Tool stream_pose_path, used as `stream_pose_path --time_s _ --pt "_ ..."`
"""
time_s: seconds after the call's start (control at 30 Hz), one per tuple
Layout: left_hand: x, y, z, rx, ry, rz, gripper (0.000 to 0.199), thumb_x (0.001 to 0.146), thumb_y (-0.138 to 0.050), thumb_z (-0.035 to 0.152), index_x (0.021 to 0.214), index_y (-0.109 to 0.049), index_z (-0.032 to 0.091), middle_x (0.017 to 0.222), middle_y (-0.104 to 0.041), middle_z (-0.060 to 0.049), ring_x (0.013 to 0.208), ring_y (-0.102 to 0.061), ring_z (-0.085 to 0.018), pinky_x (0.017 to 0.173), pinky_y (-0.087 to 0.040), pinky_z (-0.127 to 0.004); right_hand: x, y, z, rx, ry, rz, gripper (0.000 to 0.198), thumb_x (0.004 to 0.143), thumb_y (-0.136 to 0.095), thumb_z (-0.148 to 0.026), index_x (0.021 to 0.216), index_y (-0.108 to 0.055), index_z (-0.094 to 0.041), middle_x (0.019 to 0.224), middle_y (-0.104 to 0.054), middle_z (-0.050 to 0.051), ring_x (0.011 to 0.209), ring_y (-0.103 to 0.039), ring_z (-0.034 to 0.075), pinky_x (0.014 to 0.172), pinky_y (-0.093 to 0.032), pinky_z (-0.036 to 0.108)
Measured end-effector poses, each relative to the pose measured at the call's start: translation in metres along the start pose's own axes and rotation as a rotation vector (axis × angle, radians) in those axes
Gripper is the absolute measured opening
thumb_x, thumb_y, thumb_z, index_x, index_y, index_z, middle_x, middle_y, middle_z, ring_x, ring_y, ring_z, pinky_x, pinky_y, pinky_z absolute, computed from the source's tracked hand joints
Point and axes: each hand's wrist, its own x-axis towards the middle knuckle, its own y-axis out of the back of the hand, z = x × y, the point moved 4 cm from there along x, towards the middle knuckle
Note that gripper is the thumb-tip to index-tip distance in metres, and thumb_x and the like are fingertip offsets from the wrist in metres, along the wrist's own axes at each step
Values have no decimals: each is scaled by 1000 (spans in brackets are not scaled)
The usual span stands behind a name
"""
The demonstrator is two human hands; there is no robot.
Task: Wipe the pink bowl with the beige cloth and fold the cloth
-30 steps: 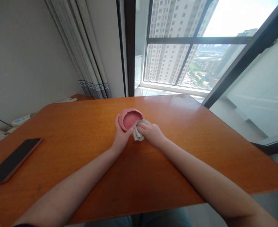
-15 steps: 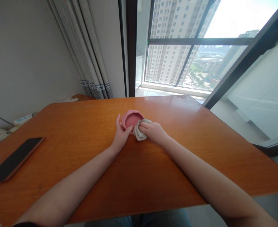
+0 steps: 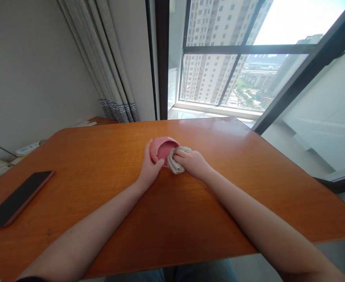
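A pink bowl [image 3: 159,143] with an angular outer wall is tilted on the wooden table, its opening turned partly toward me. My left hand [image 3: 152,163] grips its left side, with the thumb over the near rim and the fingers behind the outer wall. A light grey cloth [image 3: 176,165] is bunched in my right hand [image 3: 191,161], whose fingers are closed on it. The cloth rests against the bowl's right rim and covers part of the opening.
The brown wooden table [image 3: 102,156] spreads out on every side of the hands. A long black mat or board [image 3: 19,197] lies at the left. Behind it are a white power strip [image 3: 28,149] and a grey curtain [image 3: 113,78]. A large window stands beyond the table.
The bowl has turned and tilted slightly in my left hand. My right hand and the cloth have shifted a little to the right along its rim.
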Motion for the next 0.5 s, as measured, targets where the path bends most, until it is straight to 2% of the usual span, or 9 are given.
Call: stream_pose_path --time_s 0.13,0.23,0.33,0.4,0.5 --pt "-3 -3 -10 -181 67 37 76 74 -64 27 138 -24 24 147 -30 -10 135 -33 -22 111 -29 -36 3 1 -12 32 0 49 19 89 -44 -12 89 -62 -17 89 -61 5 67 -47 13 59 -29 28" --pt "-2 -2 -14 -169 45 32 71 72 -64 24 134 -30 23 139 -41 -8 128 -41 -22 109 -32 -36 3 0 -19 45 -5 74 18 89 -45 -12 89 -61 -18 91 -61 5 67 -47 13 57 -29 28" --pt "1 1 -16 -129 78 25 62 72 -58 18 130 -38 21 132 -47 -9 122 -47 -24 103 -40 -38 2 -2 -17 60 49 46 15 89 -46 -14 91 -61 -18 95 -62 4 73 -50 14 57 -30 28" --pt "3 4 -13 -108 69 36 64 70 -56 16 131 -38 21 135 -46 -9 124 -45 -24 104 -39 -37 1 0 -12 56 89 45 16 90 -45 -14 95 -60 -17 99 -61 5 78 -51 14 59 -31 27" --pt "3 5 -7 -88 12 43 69 70 -63 20 134 -37 22 141 -40 -8 132 -36 -24 110 -31 -36 0 4 -5 31 74 73 15 90 -45 -14 94 -60 -17 100 -61 6 77 -51 13 60 -31 27"
